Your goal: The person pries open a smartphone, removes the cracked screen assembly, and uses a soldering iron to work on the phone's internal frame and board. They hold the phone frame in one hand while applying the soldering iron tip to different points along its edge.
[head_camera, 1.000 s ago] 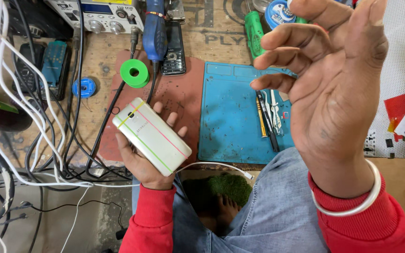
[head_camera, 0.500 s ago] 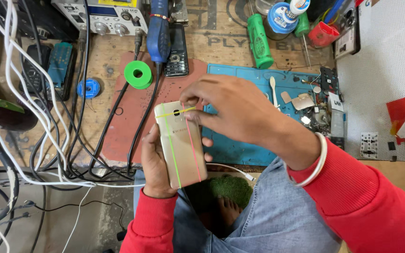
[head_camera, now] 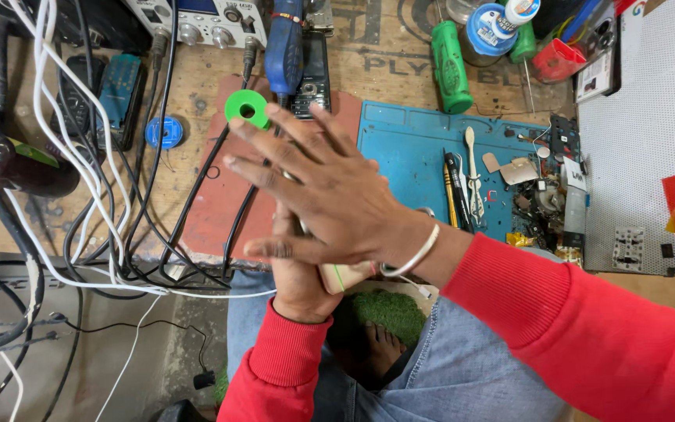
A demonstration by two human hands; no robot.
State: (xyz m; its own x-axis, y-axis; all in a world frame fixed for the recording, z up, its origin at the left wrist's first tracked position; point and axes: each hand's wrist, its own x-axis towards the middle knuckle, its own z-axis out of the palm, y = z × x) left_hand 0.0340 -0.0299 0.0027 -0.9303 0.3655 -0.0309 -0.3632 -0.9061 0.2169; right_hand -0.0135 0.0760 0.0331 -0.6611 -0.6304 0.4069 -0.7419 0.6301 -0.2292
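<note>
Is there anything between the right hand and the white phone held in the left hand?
Nothing visible. The right hand lies flat, fingers spread, over the white phone, hiding nearly all of it. Only the phone's lower corner shows. The left hand holds it from below, above the lap.

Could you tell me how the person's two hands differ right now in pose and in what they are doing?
The right hand lies flat on top with its fingers spread wide; the left hand sits underneath, gripping the pale phone-like slab from below. The right hand shows almost whole, while the left hand is largely hidden beneath it. The right wrist wears a silver bangle; the left shows none. Both come out of red sleeves.
</note>
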